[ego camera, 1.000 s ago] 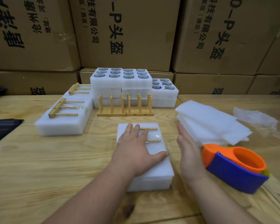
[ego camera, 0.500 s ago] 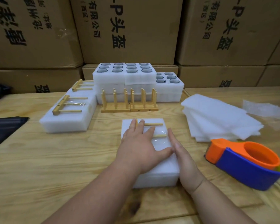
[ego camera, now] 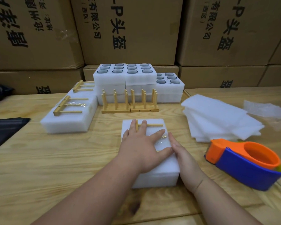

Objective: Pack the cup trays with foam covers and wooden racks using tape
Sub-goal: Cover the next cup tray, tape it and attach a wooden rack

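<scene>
The left hand (ego camera: 139, 150) is lying flat with fingers spread on top of the foam-covered tray (ego camera: 154, 172) in the middle of the wooden table (ego camera: 39, 159), pressing down over the wooden rack (ego camera: 153, 125) taped to its top. The right hand (ego camera: 185, 161) is pressing straight, closed-together fingers against the tray's right side, its fingertips touching the left thumb. Just to the right, the orange and blue tape dispenser (ego camera: 245, 163) is sitting on the table, and behind it a pile of foam sheets (ego camera: 217, 120) is lying loose, with a scrap of bubble wrap (ego camera: 266, 109) beyond. Two packed trays (ego camera: 68, 120) with racks on top are sitting at the left. Two upright racks (ego camera: 130, 103) are standing side by side ahead, blocking the lower part of the stacked cup trays (ego camera: 125, 77), of which three show open cups. Cardboard boxes (ego camera: 128, 30) are walling off the back
</scene>
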Tool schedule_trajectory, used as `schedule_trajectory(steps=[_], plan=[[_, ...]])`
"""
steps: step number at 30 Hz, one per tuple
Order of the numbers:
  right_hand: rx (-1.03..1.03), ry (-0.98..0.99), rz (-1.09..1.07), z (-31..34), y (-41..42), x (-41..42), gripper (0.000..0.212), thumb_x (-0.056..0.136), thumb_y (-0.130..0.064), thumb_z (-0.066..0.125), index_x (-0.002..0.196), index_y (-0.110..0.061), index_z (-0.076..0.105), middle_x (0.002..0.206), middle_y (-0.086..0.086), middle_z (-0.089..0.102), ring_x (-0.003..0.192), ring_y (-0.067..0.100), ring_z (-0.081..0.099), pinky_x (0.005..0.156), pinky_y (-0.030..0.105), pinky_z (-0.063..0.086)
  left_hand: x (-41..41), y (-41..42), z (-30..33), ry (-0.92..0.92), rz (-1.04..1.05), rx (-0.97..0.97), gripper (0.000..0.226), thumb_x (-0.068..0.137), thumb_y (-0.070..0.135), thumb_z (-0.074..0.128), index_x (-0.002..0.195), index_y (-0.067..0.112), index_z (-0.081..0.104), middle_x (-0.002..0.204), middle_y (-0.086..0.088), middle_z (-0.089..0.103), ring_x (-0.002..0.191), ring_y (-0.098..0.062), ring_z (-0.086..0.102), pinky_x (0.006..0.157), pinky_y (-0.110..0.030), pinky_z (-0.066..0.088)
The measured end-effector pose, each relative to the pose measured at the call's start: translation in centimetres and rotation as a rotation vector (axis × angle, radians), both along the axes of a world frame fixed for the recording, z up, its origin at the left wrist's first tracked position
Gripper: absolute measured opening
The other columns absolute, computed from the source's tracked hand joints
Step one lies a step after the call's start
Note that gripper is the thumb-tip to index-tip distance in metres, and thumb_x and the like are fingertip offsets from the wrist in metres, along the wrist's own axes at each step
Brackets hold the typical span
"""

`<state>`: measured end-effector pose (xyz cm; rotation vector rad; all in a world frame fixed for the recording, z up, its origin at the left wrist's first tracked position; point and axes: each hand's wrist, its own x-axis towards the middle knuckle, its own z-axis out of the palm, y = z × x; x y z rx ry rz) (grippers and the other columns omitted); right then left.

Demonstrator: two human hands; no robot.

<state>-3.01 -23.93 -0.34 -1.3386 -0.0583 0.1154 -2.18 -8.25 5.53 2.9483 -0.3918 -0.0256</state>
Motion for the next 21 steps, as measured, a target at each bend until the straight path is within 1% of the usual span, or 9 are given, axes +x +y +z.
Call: schedule_trajectory(steps=[2,6,9,10,11,13,16,19,21], plan=[[-0.032,-0.025,-0.006,-0.1,-0.2,0.2,0.047,0.108,-0.015,0.028,0.154,-0.019,0.037,0.154,-0.005,0.046,0.132,0.004,0.051,0.111,0.025,0.04,0.1,-0.1,0.4,0.029,0.005,0.055,0.082,0.074,0.095,0.014,0.149,0.063,0.008,0.169,0.002,-0.009,0.152,-0.031,-0.023,0.12,-0.06,-0.006],[0.031,-0.017,0.027,0.0,0.0,0.2,0.043,0.109,-0.025,0.031,0.139,-0.019,0.061,0.136,0.006,0.066,0.129,0.022,0.06,0.112,0.045,0.043,0.2,-0.5,1.0,0.005,-0.015,0.195,0.085,0.076,0.092,0.005,0.154,0.056,0.007,0.169,0.002,-0.012,0.15,-0.033,-0.028,0.116,-0.061,-0.018],[0.108,0.006,-0.053,0.3,0.2,-0.3,0.045,0.107,-0.039,0.035,0.112,-0.029,0.079,0.12,0.002,0.074,0.11,0.012,0.071,0.088,0.028,0.057,0.1,-0.6,1.6,0.058,-0.008,0.214,0.084,0.078,0.092,0.008,0.154,0.055,0.006,0.169,0.003,-0.013,0.151,-0.034,-0.027,0.115,-0.065,-0.018],[0.132,0.009,-0.15,0.3,0.1,-0.3,0.046,0.108,-0.037,0.034,0.11,-0.026,0.079,0.123,0.001,0.073,0.108,0.007,0.07,0.087,0.021,0.054,0.2,-0.6,1.9,0.086,0.002,0.22,0.084,0.078,0.092,0.009,0.154,0.055,0.004,0.168,0.003,-0.015,0.15,-0.036,-0.027,0.114,-0.067,-0.017],[0.165,0.019,-0.249,0.3,-0.2,-0.1,0.045,0.109,-0.034,0.032,0.12,-0.021,0.073,0.133,0.003,0.067,0.114,0.006,0.065,0.094,0.021,0.05,0.2,-0.5,2.1,0.108,0.015,0.224,0.084,0.078,0.092,0.011,0.154,0.056,0.002,0.168,0.003,-0.018,0.15,-0.037,-0.028,0.113,-0.069,-0.018],[0.254,0.039,-0.346,0.5,-1.1,0.3,0.048,0.11,-0.035,0.028,0.143,-0.008,0.051,0.15,0.011,0.052,0.135,0.016,0.051,0.109,0.029,0.039,0.1,-0.7,2.6,0.103,0.038,0.2,0.083,0.08,0.091,0.018,0.152,0.057,-0.008,0.166,0.0,-0.023,0.148,-0.04,-0.03,0.111,-0.071,-0.019],[0.335,0.068,-0.351,0.8,-1.4,0.4,0.053,0.11,-0.039,0.028,0.15,-0.006,0.041,0.152,0.015,0.047,0.143,0.026,0.042,0.118,0.039,0.033,-1.0,-2.2,2.4,-0.005,0.02,0.105,0.085,0.082,0.085,0.029,0.147,0.06,-0.02,0.166,-0.001,-0.024,0.147,-0.04,-0.032,0.107,-0.074,-0.019],[0.365,0.075,-0.361,0.8,-1.3,0.2,0.049,0.11,-0.038,0.03,0.146,-0.008,0.044,0.149,0.017,0.05,0.14,0.028,0.046,0.117,0.039,0.034,-2.5,-4.0,1.6,0.029,0.036,0.086,0.093,0.073,0.09,0.03,0.151,0.057,-0.009,0.167,-0.001,-0.02,0.146,-0.043,-0.033,0.099,-0.079,-0.02],[0.349,0.066,-0.357,0.7,-1.3,0.2,0.046,0.11,-0.037,0.032,0.144,-0.01,0.046,0.146,0.016,0.053,0.138,0.028,0.049,0.115,0.038,0.036,-3.1,-4.5,1.3,0.065,0.061,0.149,0.089,0.076,0.085,0.03,0.154,0.052,0.003,0.169,-0.003,-0.012,0.147,-0.044,-0.029,0.097,-0.081,-0.017]])
